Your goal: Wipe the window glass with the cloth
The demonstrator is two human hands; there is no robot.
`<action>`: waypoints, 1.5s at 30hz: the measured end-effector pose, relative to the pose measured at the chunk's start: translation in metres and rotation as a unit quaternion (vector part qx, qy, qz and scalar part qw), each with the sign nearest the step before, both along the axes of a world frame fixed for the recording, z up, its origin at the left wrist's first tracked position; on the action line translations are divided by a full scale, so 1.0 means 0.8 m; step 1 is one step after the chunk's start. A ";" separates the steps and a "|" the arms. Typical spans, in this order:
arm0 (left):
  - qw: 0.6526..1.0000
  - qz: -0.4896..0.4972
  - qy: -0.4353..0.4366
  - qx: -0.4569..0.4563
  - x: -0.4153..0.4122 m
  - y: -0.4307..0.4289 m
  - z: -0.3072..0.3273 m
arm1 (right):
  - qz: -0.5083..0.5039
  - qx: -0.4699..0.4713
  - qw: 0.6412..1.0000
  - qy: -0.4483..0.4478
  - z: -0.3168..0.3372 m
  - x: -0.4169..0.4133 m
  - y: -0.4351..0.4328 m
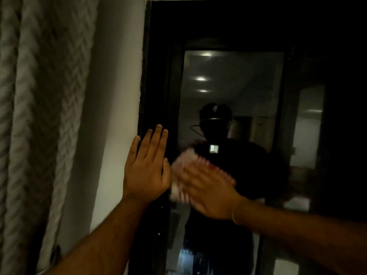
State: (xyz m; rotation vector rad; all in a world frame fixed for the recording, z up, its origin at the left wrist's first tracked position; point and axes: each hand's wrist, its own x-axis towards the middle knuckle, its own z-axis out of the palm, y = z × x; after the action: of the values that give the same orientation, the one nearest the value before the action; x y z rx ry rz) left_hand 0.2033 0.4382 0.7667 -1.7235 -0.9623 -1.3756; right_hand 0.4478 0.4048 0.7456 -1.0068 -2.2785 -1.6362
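Observation:
The window glass [232, 92] is dark and reflects the room's ceiling lights and a person's silhouette. My right hand [208, 193] presses a pale cloth with red stripes [184, 165] flat against the lower left part of the pane; hand and cloth are motion-blurred. My left hand [147, 165] lies flat with fingers spread on the dark window frame [156, 76], where it meets the wall, just left of the cloth. It holds nothing.
A pale wall strip [115, 96] stands left of the frame. A thick textured curtain [35, 116] hangs at the far left. A second dark pane [309, 126] lies to the right.

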 end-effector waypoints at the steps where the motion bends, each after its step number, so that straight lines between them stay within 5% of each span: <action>1: 1.000 0.000 -0.001 -0.003 -0.001 0.000 0.000 | -0.019 -0.027 0.997 -0.069 -0.047 0.012 -0.004; 3: 1.000 0.005 -0.001 -0.006 0.000 -0.001 0.001 | -0.050 -0.065 0.978 -0.190 -0.120 0.034 -0.008; 6: 1.000 0.017 0.005 -0.009 0.001 -0.001 0.001 | -0.077 -0.093 0.969 -0.216 -0.133 0.045 -0.006; 12: 1.000 0.017 0.011 0.015 -0.001 0.003 0.001 | -0.001 -0.020 1.000 -0.018 0.052 0.002 0.004; 19: 1.000 0.016 0.004 0.016 0.003 -0.005 0.003 | -0.058 0.132 0.988 0.063 0.308 0.005 -0.001; 23: 1.000 0.027 0.014 -0.001 0.002 -0.006 0.003 | -0.101 0.170 0.970 0.141 0.346 0.052 -0.026; 29: 1.000 0.024 0.012 -0.008 0.001 -0.007 0.001 | -0.124 0.135 0.948 0.260 0.226 0.089 -0.059; 38: 0.999 0.023 0.017 -0.019 0.002 -0.010 0.003 | -0.079 -0.054 0.992 0.080 -0.185 0.109 -0.077; 45: 0.995 0.026 0.058 -0.076 -0.005 -0.013 0.001 | -0.090 -0.154 0.977 0.116 -0.268 0.079 -0.062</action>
State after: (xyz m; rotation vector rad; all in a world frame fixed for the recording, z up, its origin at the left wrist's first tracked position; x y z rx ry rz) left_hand 0.1993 0.4279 0.7672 -1.8561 -1.0611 -1.1810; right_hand 0.5111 0.3552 0.5311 -1.4292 -2.3803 -1.1633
